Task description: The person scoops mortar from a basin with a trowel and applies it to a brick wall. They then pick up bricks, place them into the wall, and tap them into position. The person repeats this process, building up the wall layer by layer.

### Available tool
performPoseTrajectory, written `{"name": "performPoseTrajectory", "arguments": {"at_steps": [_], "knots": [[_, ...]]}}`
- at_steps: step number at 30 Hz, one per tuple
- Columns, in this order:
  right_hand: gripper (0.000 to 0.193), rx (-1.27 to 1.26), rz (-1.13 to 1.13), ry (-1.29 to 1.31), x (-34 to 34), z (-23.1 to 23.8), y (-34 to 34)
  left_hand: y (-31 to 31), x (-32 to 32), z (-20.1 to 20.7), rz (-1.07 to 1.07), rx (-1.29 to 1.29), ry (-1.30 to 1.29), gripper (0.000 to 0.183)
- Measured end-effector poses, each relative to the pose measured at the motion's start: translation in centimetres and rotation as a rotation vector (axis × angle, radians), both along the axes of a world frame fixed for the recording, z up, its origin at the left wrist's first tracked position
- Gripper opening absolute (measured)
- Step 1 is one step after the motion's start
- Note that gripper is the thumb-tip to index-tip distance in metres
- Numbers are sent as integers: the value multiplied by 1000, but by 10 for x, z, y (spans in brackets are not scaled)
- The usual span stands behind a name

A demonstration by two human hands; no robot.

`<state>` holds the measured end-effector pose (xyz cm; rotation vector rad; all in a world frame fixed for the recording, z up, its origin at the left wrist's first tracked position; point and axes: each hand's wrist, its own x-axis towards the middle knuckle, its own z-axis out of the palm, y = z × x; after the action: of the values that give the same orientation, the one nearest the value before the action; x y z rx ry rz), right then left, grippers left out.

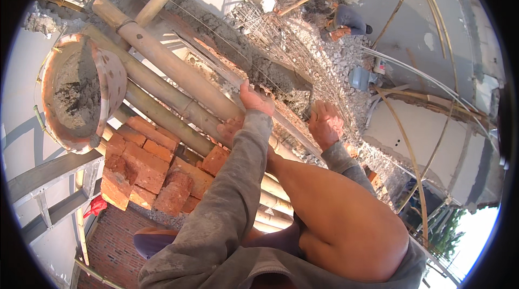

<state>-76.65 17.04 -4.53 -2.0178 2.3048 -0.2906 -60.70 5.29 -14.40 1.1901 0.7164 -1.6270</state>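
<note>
Where the near edge of the rough mortared wall (pixel 230 38) meets the bamboo pole platform (pixel 181 73), a long straight strip (pixel 230 75) runs diagonally, the left hand (pixel 257 100) touching it with fingers partly hidden, so I cannot tell whether it grips. Beyond the strip, the right hand (pixel 326 125) is loosely curled at the wall; whether it holds anything is unclear. Orange bricks (pixel 146 162) lie stacked along the platform's near edge, beside a mortar-filled tub (pixel 112 75). Below are brick paving (pixel 119 237) and, past the wall, rubble (pixel 343 56).
</note>
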Motion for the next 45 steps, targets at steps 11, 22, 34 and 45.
{"name": "performPoseTrajectory", "arguments": {"at_steps": [11, 22, 34, 45], "knots": [[13, 199, 166, -185, -21, 68, -89, 6, -6, -63, 51, -179, -13, 70], [29, 712, 17, -196, -58, 70, -50, 18, -11, -40, -122, -203, -96, 53], [46, 891, 15, -618, -102, 118, -118, 15, -1, -46, -215, -195, -63, 77], [16, 1110, 911, 266, -34, 5, -283, 15, 0, -37, -354, -265, -98, 84]]}}
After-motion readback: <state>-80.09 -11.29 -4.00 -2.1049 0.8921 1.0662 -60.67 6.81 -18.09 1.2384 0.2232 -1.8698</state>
